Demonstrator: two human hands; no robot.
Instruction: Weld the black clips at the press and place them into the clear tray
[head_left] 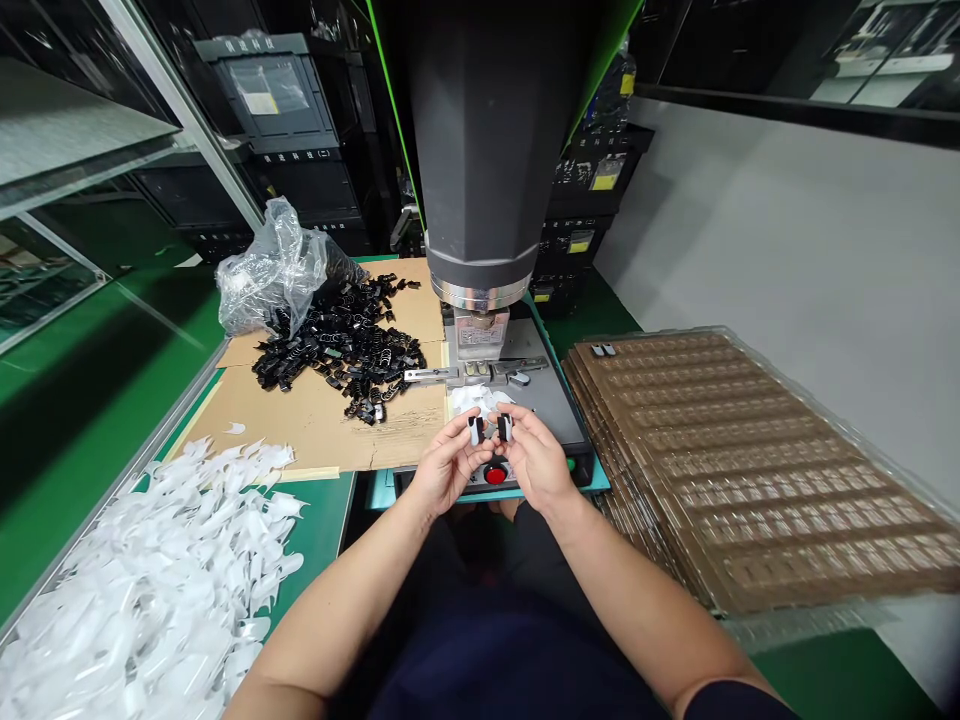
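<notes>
Black and white, two small parts are held up side by side, a narrow gap between them: the left part (475, 430) pinched in the fingertips of the left hand (452, 462), the right part (505, 429) in those of the right hand (541, 462). Both hands are raised just in front of the press (480, 150), above the red button (496, 474). How the pieces of each part fit together is too small to tell. Beyond the hands, white scraps (471, 397) lie on the grey base (551, 412), near the metal fixture (477, 370). To the left, a black heap (337, 345) spreads over cardboard (405, 430) beside a clear bag (274, 270); nearer, a white pile (165, 570) covers much of the green table (322, 520). To the right stand stacked trays (675, 400), two parts (602, 350) in the top one's far left corner.
</notes>
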